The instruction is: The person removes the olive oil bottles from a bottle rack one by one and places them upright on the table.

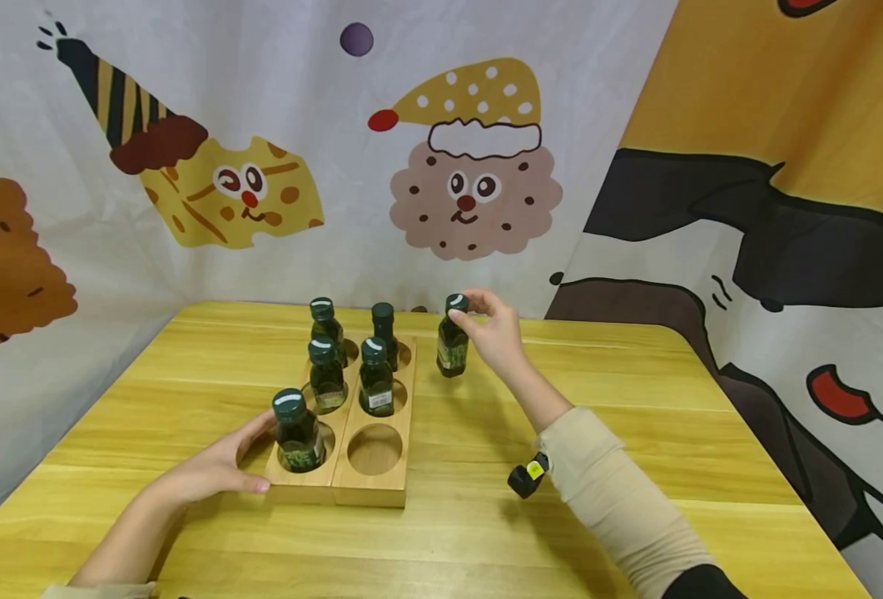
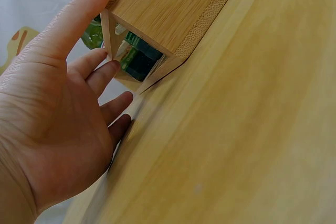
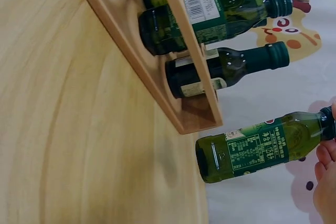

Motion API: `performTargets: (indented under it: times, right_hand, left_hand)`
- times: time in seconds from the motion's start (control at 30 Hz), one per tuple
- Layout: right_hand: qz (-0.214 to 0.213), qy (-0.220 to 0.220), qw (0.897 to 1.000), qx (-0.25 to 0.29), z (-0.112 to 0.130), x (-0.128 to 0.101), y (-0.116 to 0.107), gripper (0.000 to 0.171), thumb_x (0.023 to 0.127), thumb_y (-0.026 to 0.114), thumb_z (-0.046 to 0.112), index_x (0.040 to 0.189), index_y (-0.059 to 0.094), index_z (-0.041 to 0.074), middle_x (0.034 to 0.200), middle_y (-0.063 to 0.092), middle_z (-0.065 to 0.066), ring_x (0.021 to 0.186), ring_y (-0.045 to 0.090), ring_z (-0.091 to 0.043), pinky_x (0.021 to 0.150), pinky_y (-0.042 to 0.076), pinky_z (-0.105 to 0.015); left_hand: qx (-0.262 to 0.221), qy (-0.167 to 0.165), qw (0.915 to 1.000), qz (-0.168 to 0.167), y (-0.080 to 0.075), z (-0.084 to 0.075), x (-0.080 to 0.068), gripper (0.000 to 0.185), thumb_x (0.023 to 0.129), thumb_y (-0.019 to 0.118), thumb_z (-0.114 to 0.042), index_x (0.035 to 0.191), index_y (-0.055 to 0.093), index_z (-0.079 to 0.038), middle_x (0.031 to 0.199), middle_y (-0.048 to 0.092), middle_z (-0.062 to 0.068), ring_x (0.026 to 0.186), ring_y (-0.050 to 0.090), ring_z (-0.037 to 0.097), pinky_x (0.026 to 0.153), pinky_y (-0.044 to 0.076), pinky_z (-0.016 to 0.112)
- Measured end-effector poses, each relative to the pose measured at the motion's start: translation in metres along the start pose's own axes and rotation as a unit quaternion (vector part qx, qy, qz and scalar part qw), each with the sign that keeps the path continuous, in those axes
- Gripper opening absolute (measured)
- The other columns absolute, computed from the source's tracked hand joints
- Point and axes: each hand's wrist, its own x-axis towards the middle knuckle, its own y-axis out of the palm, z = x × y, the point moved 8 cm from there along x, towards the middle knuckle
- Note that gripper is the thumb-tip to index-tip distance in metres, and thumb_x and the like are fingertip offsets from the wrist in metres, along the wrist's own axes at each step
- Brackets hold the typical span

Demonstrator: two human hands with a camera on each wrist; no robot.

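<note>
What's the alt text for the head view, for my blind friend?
A person's right-hand grip holds up a dark green bottle beside a wooden rack of five more bottles, its near right hole empty. The left-hand grip touches the rack's near left corner.

You seem to be indoors, in a cosy spot shut in by cloth, but you can't tell if it is a home or an office. A big cartoon cloth (image 1: 276, 66) hangs behind your wooden table (image 1: 636, 391) and comes round both its sides. Behind the table, it shows a smiling cheese (image 1: 235, 208) in a party hat (image 1: 122, 104) and a cookie (image 1: 478, 225) in a spotted cap (image 1: 478, 91). The green glass bottles (image 1: 376, 378) on the table could fit a kitchen.
</note>
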Motion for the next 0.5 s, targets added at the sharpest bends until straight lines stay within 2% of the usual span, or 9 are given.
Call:
performTargets:
  times: [0.27, 0.5]
  right_hand:
    - [-0.002, 0.009, 1.000, -0.002, -0.010, -0.005, 0.003, 0.029, 0.085, 0.075, 0.016, 0.109, 0.064, 0.004, 0.101, 0.065, -0.008, 0.098, 0.057, -0.024, 0.091, 0.046, -0.047]
    - [-0.005, 0.008, 1.000, -0.004, -0.017, -0.008, 0.005, 0.027, 0.085, 0.074, 0.014, 0.107, 0.065, 0.003, 0.100, 0.065, -0.009, 0.097, 0.057, -0.024, 0.091, 0.045, -0.050]
  left_hand:
    - [0.001, 0.001, 1.0000, -0.002, 0.000, -0.001, 0.000, 0.096, 0.079, 0.075, -0.012, 0.147, 0.012, 0.012, 0.145, 0.022, 0.039, 0.130, 0.018, 0.056, 0.099, 0.022, 0.013]
    - [0.012, -0.008, 0.9999, -0.003, 0.000, -0.001, -0.001, 0.096, 0.079, 0.075, -0.013, 0.147, 0.012, 0.012, 0.145, 0.022, 0.039, 0.131, 0.019, 0.056, 0.104, 0.024, 0.024]
